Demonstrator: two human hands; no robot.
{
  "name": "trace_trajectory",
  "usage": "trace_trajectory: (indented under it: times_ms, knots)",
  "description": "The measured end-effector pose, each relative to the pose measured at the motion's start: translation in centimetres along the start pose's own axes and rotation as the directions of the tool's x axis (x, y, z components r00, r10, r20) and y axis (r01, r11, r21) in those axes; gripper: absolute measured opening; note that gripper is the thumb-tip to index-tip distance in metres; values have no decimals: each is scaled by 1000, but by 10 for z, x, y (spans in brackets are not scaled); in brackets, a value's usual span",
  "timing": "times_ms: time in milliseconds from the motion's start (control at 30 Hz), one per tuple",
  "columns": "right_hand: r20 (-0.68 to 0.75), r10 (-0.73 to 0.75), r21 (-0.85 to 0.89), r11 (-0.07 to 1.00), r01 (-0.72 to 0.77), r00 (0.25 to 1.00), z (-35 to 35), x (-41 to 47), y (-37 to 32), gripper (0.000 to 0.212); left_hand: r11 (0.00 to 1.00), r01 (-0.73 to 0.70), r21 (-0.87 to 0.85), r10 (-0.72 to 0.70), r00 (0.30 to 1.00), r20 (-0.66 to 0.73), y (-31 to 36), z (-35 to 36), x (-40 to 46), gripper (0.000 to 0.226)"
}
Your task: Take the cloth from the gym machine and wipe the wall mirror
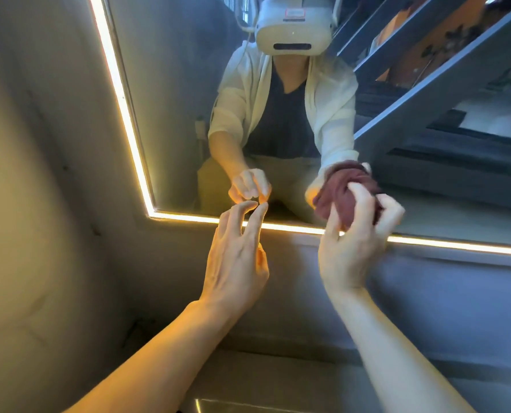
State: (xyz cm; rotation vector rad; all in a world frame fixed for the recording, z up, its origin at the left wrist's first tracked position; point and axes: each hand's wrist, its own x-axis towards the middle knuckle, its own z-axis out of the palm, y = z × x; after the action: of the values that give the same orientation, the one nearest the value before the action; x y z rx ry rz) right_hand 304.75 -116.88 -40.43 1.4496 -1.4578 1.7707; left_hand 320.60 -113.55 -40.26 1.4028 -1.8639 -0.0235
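The wall mirror point(176, 84) fills the upper part of the view, edged by a lit strip along its left side and bottom. My right hand point(355, 234) grips a bunched dark red cloth point(342, 198) and holds it against the glass near the mirror's lower edge. My left hand point(238, 248) is raised beside it, fingers loosely bent, fingertips touching the glass just above the lit strip, holding nothing. Both hands and the cloth are mirrored in the glass.
A grey wall point(39, 204) surrounds the mirror on the left and below. The glowing light strip point(457, 245) runs along the bottom edge. The mirror reflects a person in a white headset and a staircase point(427, 84) at the right.
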Motion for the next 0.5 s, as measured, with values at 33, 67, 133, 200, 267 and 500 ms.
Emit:
trace_trajectory:
  times_ms: [33, 67, 133, 200, 267, 500]
  knots:
    - [-92, 57, 22, 998, -55, 994, 0, 14, 1, 29, 1000, 13, -15, -13, 1000, -12, 1, 0, 2, 87]
    - [-131, 76, 26, 997, -73, 988, 3, 23, -3, 29, 999, 27, -28, -28, 999, -28, 1, -1, 4, 86]
    - [-85, -5, -12, 1000, 4, 996, 15, 28, -19, 32, 998, 51, -41, -54, 996, -77, -2, -1, 6, 83]
    - [54, -153, -42, 987, 155, 987, 31, 19, -41, 36, 994, 77, -71, -86, 987, -132, -5, -1, 6, 78]
    - [232, -293, -47, 949, 311, 928, 40, 7, -57, 36, 981, 155, -121, -174, 970, -169, -9, -2, 5, 72]
    - [646, -377, 115, 908, 403, 664, 14, -18, -41, 46, 798, 365, -479, -445, 894, -61, -14, -5, -7, 23]
